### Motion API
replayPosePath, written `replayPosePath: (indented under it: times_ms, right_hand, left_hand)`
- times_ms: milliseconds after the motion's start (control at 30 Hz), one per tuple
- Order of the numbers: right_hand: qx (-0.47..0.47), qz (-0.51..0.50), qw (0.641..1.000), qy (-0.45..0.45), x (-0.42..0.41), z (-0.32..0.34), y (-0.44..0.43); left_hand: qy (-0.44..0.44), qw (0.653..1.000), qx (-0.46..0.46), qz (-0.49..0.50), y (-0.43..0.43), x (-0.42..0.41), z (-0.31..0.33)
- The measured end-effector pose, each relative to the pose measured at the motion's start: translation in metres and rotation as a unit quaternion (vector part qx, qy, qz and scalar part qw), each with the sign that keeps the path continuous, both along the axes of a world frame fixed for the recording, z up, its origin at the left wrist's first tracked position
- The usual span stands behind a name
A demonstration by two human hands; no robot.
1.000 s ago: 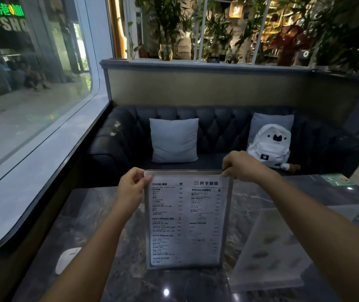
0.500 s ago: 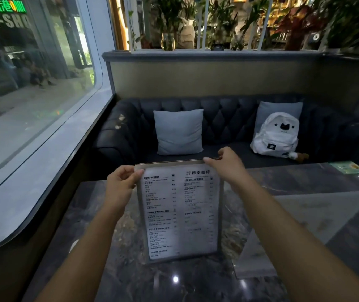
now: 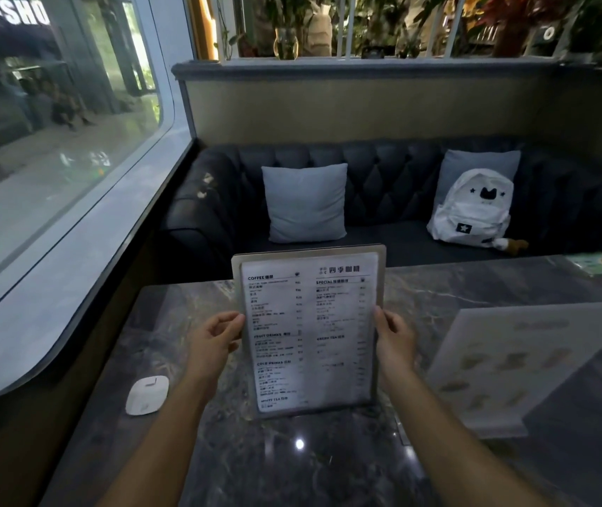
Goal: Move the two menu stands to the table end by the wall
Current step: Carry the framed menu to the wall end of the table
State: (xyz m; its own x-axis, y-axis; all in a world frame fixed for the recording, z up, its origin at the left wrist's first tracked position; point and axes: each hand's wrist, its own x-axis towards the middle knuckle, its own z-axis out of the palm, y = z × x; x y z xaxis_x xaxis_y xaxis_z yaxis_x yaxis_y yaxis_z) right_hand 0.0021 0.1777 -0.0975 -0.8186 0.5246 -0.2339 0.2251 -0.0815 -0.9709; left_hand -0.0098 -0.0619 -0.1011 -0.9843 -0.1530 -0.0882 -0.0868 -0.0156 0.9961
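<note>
Both hands hold the drinks menu stand (image 3: 310, 331) upright over the middle of the dark marble table (image 3: 328, 466). The left hand (image 3: 215, 342) has its fingers clamped on the stand's left edge, the right hand (image 3: 394, 342) on its right edge. A second menu stand (image 3: 518, 364) stands near the table's right edge, and a small white device (image 3: 147, 395) lies by the left edge.

Dark tufted sofa (image 3: 383, 170) opposite, grey cushion (image 3: 306, 203), big window (image 3: 54, 104) left, dim light.
</note>
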Motion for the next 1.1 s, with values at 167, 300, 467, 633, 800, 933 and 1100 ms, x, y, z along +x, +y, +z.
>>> replayPosePath:
  times_ms: [167, 300, 467, 633, 800, 933, 1100]
  right_hand:
    - [-0.031, -0.015, 0.999, 0.017, 0.002, -0.007, 0.003]
    - [-0.067, -0.025, 0.997, 0.01, -0.002, -0.011, 0.006]
    - [-0.073, -0.008, 0.997, 0.012, -0.005, -0.012, 0.011]
    - [-0.032, 0.065, 0.997, 0.03, -0.001, -0.005, 0.007]
    - [-0.009, 0.137, 0.989, 0.047, 0.002, 0.001, -0.015]
    - [-0.012, 0.198, 0.978, 0.07, 0.008, 0.006, -0.041]
    - [-0.051, 0.256, 0.963, 0.066, 0.018, 0.008, -0.082]
  left_hand:
    - [0.014, 1.0, -0.014, -0.004, 0.005, 0.007, -0.012]
    - [0.052, 0.998, -0.023, -0.002, 0.006, 0.005, -0.016]
    - [0.089, 0.995, -0.034, 0.01, 0.01, 0.011, -0.015]
    - [0.066, 0.997, -0.045, 0.002, -0.004, 0.028, -0.011]
    - [0.064, 0.99, -0.107, 0.063, -0.026, 0.058, -0.007]
    - [0.061, 0.987, -0.102, 0.107, -0.048, 0.09, -0.004]
    - [0.052, 0.975, -0.098, 0.193, -0.072, 0.143, 0.003]
